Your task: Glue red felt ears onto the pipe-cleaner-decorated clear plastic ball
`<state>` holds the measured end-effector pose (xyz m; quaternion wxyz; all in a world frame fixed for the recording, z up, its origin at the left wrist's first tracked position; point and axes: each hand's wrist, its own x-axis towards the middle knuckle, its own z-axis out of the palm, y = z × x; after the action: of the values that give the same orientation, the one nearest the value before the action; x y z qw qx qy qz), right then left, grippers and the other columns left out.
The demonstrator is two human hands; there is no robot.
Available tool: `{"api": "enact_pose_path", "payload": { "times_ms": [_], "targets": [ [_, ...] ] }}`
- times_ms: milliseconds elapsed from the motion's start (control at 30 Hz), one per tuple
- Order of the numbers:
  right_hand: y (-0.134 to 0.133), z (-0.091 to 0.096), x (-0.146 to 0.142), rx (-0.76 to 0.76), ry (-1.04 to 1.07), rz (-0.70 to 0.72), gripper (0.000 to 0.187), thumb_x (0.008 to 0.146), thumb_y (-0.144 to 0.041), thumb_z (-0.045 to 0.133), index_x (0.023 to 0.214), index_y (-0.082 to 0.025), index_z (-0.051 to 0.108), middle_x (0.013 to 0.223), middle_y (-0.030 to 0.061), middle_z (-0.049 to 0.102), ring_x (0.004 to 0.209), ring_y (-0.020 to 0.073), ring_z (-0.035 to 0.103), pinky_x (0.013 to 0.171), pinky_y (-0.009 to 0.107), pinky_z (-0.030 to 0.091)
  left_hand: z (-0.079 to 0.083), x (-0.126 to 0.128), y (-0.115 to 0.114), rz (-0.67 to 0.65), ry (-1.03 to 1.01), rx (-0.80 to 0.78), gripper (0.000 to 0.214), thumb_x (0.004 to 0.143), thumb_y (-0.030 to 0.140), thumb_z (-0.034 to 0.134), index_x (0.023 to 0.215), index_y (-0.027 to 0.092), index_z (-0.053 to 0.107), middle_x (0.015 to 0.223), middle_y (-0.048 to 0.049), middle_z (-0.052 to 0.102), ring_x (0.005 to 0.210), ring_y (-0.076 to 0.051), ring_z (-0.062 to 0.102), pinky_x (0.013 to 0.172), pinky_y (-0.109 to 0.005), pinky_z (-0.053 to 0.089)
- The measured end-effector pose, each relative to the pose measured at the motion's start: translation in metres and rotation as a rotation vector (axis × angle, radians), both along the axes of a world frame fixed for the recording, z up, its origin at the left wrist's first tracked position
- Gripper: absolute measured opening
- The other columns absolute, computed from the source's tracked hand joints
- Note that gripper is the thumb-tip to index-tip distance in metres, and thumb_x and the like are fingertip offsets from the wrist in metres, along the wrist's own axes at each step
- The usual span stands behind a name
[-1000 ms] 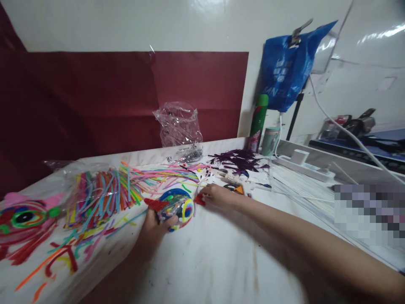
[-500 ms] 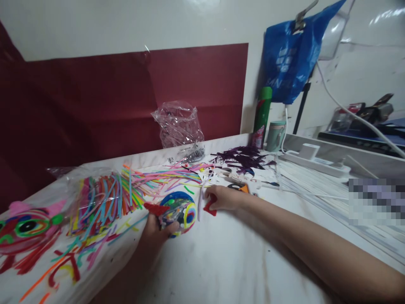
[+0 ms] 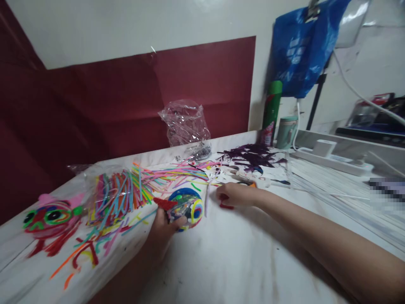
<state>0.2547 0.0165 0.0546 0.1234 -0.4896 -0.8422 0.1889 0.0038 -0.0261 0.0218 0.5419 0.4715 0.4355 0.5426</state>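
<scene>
My left hand (image 3: 163, 226) grips a round, colourful craft fish (image 3: 187, 202), with a see-through body, a blue top edge, a ringed yellow, white and blue eye and a red fuzzy fin at its left end. To its right, my right hand (image 3: 234, 195) has its fingers pinched on a red fuzzy piece (image 3: 225, 205), mostly covered by the fingers, close above the table. A thin lilac fuzzy stick (image 3: 207, 200) lies between the fish and that hand. Orange-handled scissors (image 3: 251, 184), partly hidden, rest just behind my right hand.
At left stands a fuzzy pink-and-red animal craft (image 3: 52, 219). Multicoloured fuzzy sticks (image 3: 120, 190) spread beside it. Purple strips (image 3: 249, 155), a clear plastic bag (image 3: 186, 122), a green spray can (image 3: 272, 112) and a cup (image 3: 287, 131) stand behind. A power strip (image 3: 338, 160) lies right.
My right hand has moved slightly right with the red piece, which is now turned and lower in its fingers. My left hand still holds the fish. The whole view has shifted a little.
</scene>
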Motion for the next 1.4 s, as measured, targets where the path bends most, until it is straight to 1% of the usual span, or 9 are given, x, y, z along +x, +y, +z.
{"api": "enact_pose_path", "payload": {
  "times_ms": [267,333,433,500,600,733,900,1200,1400],
  "targets": [
    [-0.004,0.015,0.01,0.047,-0.031,-0.114,0.015,0.077,-0.013,0.053,0.083,-0.019,0.066,0.072,0.0027,0.067,0.057,0.0134,0.058,0.054,0.023,0.037,-0.001,-0.002,0.0,-0.024,-0.01,0.012,0.07,0.051,0.022,0.078,0.115,0.017,0.051,0.107,-0.0114,0.069,0.101,-0.03,0.064,0.084,-0.037,0.051],
    [-0.01,0.018,0.009,0.027,-0.09,-0.125,0.012,0.069,-0.028,0.067,0.077,-0.02,0.068,0.065,0.0034,0.065,0.059,0.0172,0.058,0.055,0.025,0.036,0.001,-0.002,-0.001,-0.044,0.0,0.016,0.073,0.051,0.022,0.079,0.118,0.017,0.05,0.106,-0.0114,0.069,0.099,-0.03,0.064,0.084,-0.037,0.051],
    [-0.019,0.016,0.0,-0.049,-0.269,-0.097,0.038,0.048,-0.047,0.08,0.071,-0.019,0.069,0.054,0.0036,0.061,0.052,0.0222,0.058,0.048,0.028,0.034,0.004,-0.002,-0.002,-0.059,0.006,0.016,0.075,0.052,0.022,0.079,0.121,0.016,0.049,0.106,-0.0114,0.069,0.098,-0.03,0.065,0.083,-0.037,0.052],
    [-0.022,0.012,-0.008,-0.017,-0.429,-0.001,0.047,0.047,-0.05,0.078,0.08,-0.017,0.07,0.065,0.0076,0.066,0.057,0.0264,0.062,0.048,0.029,0.034,0.004,-0.002,-0.002,-0.063,0.003,0.015,0.075,0.052,0.023,0.079,0.121,0.016,0.049,0.107,-0.0112,0.069,0.099,-0.03,0.064,0.083,-0.037,0.052],
    [-0.024,0.007,-0.017,0.069,-0.536,0.146,0.047,0.056,-0.045,0.076,0.093,-0.017,0.069,0.09,0.013,0.069,0.07,0.0289,0.066,0.049,0.028,0.035,0.002,-0.002,0.0,-0.057,0.01,0.01,0.074,0.051,0.024,0.08,0.118,0.017,0.049,0.109,-0.0109,0.068,0.102,-0.031,0.063,0.085,-0.038,0.052],
    [-0.027,0.009,-0.02,0.061,-0.543,0.179,0.024,0.072,-0.032,0.067,0.089,-0.016,0.071,0.087,0.0115,0.07,0.072,0.0251,0.067,0.053,0.027,0.039,-0.001,-0.004,0.004,-0.054,0.025,0.002,0.074,0.05,0.024,0.081,0.115,0.016,0.049,0.11,-0.0112,0.067,0.103,-0.032,0.063,0.086,-0.04,0.052],
    [-0.045,0.02,-0.034,0.102,-0.609,0.246,0.036,0.07,-0.031,0.071,0.098,-0.009,0.069,0.098,0.0185,0.069,0.085,0.032,0.067,0.056,0.03,0.042,-0.001,-0.003,0.003,-0.062,0.003,0.002,0.071,0.051,0.023,0.08,0.115,0.016,0.049,0.11,-0.0114,0.067,0.102,-0.031,0.063,0.086,-0.039,0.051],
    [-0.091,0.046,-0.055,0.085,-0.751,0.253,0.015,0.081,-0.007,0.06,0.088,-0.007,0.073,0.085,0.0191,0.074,0.078,0.03,0.072,0.051,0.029,0.04,0.001,-0.004,0.0,-0.054,0.002,0.01,0.065,0.052,0.02,0.079,0.111,0.017,0.051,0.109,-0.0098,0.068,0.102,-0.029,0.063,0.085,-0.036,0.051],
    [-0.098,0.027,-0.066,0.162,-0.835,0.398,0.016,0.072,-0.004,0.065,0.083,-0.011,0.073,0.082,0.0158,0.075,0.067,0.0272,0.072,0.044,0.028,0.04,0.0,-0.004,-0.002,-0.063,-0.02,0.015,0.065,0.053,0.019,0.08,0.111,0.016,0.052,0.11,-0.0125,0.068,0.103,-0.031,0.062,0.086,-0.039,0.05]
  ]
}}
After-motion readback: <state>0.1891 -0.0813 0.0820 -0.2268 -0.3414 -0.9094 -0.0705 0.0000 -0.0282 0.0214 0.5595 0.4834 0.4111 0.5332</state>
